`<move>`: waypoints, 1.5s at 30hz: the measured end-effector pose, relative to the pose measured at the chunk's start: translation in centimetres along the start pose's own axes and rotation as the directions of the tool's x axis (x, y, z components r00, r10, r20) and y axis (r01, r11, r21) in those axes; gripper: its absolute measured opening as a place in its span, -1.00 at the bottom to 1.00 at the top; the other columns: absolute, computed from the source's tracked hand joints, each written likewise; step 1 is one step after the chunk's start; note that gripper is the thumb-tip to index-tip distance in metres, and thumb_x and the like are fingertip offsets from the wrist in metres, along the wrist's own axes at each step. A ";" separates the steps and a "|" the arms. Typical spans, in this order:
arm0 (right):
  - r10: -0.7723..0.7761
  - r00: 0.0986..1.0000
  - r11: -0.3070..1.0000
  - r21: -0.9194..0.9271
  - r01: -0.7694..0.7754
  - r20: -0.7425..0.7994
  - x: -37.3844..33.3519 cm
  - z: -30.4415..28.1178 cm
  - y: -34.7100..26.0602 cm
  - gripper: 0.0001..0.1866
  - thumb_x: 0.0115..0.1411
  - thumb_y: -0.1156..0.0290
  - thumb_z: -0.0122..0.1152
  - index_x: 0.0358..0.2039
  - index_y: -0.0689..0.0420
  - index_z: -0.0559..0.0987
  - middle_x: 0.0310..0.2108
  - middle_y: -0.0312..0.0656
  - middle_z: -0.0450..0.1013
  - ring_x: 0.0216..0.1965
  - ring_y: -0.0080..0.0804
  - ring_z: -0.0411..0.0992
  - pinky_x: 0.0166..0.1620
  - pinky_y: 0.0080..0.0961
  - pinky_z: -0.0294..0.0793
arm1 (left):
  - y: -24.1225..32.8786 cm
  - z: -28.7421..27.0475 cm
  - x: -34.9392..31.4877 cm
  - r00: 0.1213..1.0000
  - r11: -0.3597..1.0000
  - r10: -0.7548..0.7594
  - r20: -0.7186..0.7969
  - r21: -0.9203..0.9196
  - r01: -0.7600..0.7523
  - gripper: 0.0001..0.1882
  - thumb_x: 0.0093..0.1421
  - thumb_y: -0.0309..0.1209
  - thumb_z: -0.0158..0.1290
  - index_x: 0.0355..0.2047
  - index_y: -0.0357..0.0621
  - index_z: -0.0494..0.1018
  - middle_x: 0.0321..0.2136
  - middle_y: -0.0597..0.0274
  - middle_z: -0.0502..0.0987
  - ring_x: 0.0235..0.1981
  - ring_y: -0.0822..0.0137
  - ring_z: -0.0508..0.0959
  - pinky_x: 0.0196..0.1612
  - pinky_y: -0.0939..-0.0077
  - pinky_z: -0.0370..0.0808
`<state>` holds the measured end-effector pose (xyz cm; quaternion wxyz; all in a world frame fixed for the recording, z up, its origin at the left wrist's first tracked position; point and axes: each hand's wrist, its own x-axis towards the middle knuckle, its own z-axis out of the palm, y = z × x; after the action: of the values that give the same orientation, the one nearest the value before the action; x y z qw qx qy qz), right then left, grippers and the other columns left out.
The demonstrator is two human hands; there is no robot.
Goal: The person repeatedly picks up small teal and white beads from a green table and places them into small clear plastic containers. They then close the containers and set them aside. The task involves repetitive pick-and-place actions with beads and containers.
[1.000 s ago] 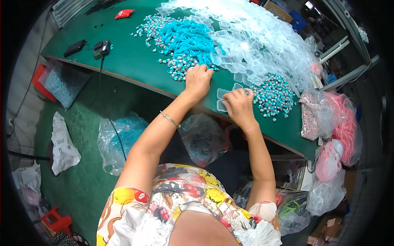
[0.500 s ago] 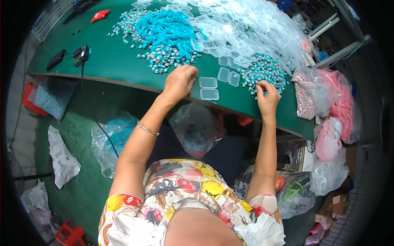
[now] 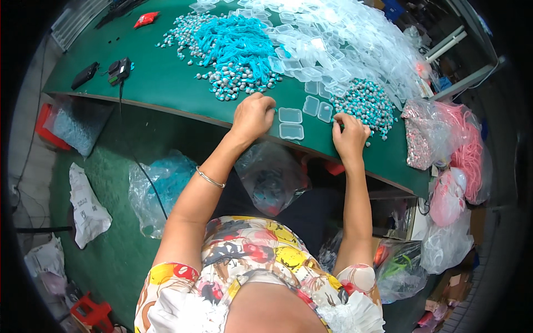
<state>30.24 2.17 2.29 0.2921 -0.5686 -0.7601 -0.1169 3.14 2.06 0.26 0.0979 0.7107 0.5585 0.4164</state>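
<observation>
My left hand [image 3: 253, 115] is over the table's front edge, its fingers curled in a pinch. A speck of teal shows at its fingertips, too small to name. Just right of it lies a clear shallow plastic box [image 3: 291, 131], opened flat in two halves. Another opened clear box [image 3: 311, 105] lies beyond it to the right. My right hand [image 3: 350, 136] is at the near left edge of a pile of small round grey-and-teal pieces [image 3: 366, 105]. Its fingers bend together, and their tips hide whatever they may hold.
Teal cords [image 3: 239, 41] lie heaped among more grey-and-teal pieces [image 3: 227, 83]. Clear plastic boxes [image 3: 344, 41] cover the table's far side. Bags with pink cords [image 3: 467, 150] hang at the right edge. A black device [image 3: 119, 70] with a cable sits at the left.
My right hand has moved left along the near edge of the pile, toward the opened boxes. The left hand stays beside the near box. The whole view has shifted slightly.
</observation>
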 end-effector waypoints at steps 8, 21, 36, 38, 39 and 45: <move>-0.226 0.971 0.931 0.313 0.190 0.081 -1.0 -1.1 -6.9 -0.87 0.04 0.44 0.37 -0.36 -0.01 0.63 -0.42 -0.36 0.53 -0.27 -0.33 0.47 0.02 -0.16 0.20 | 3.1 -1.0 -2.3 0.986 0.964 0.016 0.166 -0.265 0.029 -0.85 0.05 -0.45 0.24 -0.34 -0.20 0.62 -0.42 0.14 0.54 -0.42 0.21 0.55 -0.32 0.34 0.49; -0.366 0.884 0.922 0.239 0.303 0.292 1.4 -1.8 -6.9 -0.96 0.08 0.40 0.34 -0.41 0.00 0.67 -0.43 -0.32 0.52 -0.23 -0.29 0.47 0.10 -0.01 0.18 | 3.3 -0.5 -2.7 0.989 0.996 0.054 0.141 -0.079 -0.043 -0.83 0.04 -0.32 0.24 -0.38 -0.13 0.61 -0.41 0.12 0.52 -0.25 0.03 0.54 -0.16 0.15 0.48; -0.431 0.848 0.892 0.286 0.349 0.310 2.8 -2.6 -5.9 -0.97 0.10 0.39 0.29 -0.44 0.01 0.66 -0.44 -0.28 0.50 -0.25 -0.25 0.48 0.02 -0.12 0.23 | 2.8 -1.6 -1.9 0.951 0.986 0.166 0.261 -0.029 -0.164 -0.57 -0.01 -0.24 0.31 -0.14 -0.08 0.51 -0.36 0.14 0.50 -0.19 0.05 0.52 -0.14 0.15 0.42; -0.390 0.861 0.900 0.334 0.281 0.327 4.0 -2.8 -6.0 -0.96 0.10 0.40 0.28 -0.43 0.02 0.66 -0.42 -0.26 0.53 -0.27 -0.23 0.49 -0.05 -0.21 0.24 | 2.3 -1.8 -1.8 0.944 0.977 0.207 0.256 -0.009 -0.212 -0.57 -0.02 -0.22 0.32 -0.16 -0.05 0.52 -0.37 0.18 0.49 -0.18 0.09 0.51 -0.14 0.18 0.39; -0.385 0.877 0.894 0.353 0.276 0.289 4.7 -2.1 -5.6 -0.95 0.10 0.40 0.28 -0.40 0.02 0.66 -0.44 -0.25 0.53 -0.30 -0.22 0.50 -0.12 -0.24 0.27 | 2.1 -1.8 -1.7 0.941 0.975 0.220 0.258 -0.018 -0.223 -0.57 -0.03 -0.20 0.33 -0.16 -0.04 0.52 -0.37 0.20 0.49 -0.19 0.10 0.51 -0.14 0.19 0.37; -0.268 0.950 0.871 0.462 0.168 0.160 9.9 5.4 -8.8 -0.85 0.08 0.36 0.32 -0.31 0.05 0.65 -0.37 -0.19 0.60 -0.27 -0.15 0.57 -0.20 -0.13 0.43 | 1.1 -1.3 -1.8 0.942 0.965 0.261 0.212 -0.074 -0.251 -0.56 -0.07 -0.13 0.35 -0.20 0.00 0.52 -0.39 0.27 0.45 -0.23 0.16 0.49 -0.18 0.25 0.33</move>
<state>18.54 9.93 5.04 0.3131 -0.4065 -0.8536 0.0899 2.96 -0.32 0.82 0.1204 0.8165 0.4374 0.3571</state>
